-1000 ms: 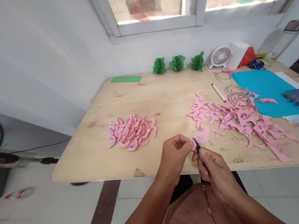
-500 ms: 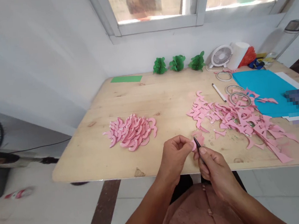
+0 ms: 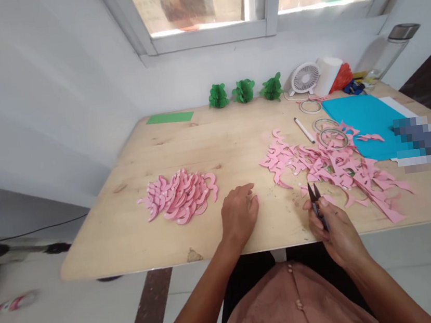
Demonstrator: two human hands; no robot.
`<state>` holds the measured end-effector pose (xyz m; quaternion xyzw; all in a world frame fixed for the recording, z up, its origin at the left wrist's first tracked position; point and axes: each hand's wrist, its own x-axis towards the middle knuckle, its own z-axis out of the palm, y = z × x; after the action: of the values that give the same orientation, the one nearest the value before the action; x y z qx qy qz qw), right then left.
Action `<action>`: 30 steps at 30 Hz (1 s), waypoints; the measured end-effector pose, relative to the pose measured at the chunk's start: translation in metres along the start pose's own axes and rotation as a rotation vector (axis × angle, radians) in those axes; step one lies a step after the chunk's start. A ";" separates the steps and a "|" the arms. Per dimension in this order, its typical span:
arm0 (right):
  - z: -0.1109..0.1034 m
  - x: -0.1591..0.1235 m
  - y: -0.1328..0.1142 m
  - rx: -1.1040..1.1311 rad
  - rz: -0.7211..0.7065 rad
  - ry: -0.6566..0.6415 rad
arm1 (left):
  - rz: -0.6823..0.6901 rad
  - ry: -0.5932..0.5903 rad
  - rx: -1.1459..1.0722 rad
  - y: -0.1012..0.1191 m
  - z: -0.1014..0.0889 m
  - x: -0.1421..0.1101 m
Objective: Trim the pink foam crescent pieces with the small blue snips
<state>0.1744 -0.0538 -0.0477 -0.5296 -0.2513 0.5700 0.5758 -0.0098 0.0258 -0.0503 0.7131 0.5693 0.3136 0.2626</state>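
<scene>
The right hand (image 3: 337, 228) grips black snips (image 3: 315, 205), blades parted, beside pink paper scraps (image 3: 333, 163) on the worktop (image 3: 232, 141). The left hand (image 3: 238, 212), fingers loosely bent, is near the heap of curved pink cutouts (image 3: 184, 195); whether it pinches anything I cannot tell. Trimming seems in hand; another cut would call for paper steadied between the blades.

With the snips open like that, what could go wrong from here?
The open snips in the right hand might snag the nearby pink scraps. The left hand, near the pile of curved pink cutouts, could knock some out of place.
</scene>
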 end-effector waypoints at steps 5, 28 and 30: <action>-0.017 0.001 -0.010 0.081 -0.027 -0.078 | 0.229 -0.138 0.018 0.027 0.021 0.004; -0.057 -0.009 -0.031 0.272 -0.174 0.080 | 0.592 -0.526 0.227 0.085 0.077 0.030; -0.056 -0.009 -0.033 0.272 -0.193 0.095 | 0.551 -0.470 0.196 0.079 0.065 0.025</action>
<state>0.2353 -0.0735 -0.0332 -0.4465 -0.1942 0.5150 0.7054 0.0937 0.0317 -0.0325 0.9138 0.3078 0.1441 0.2223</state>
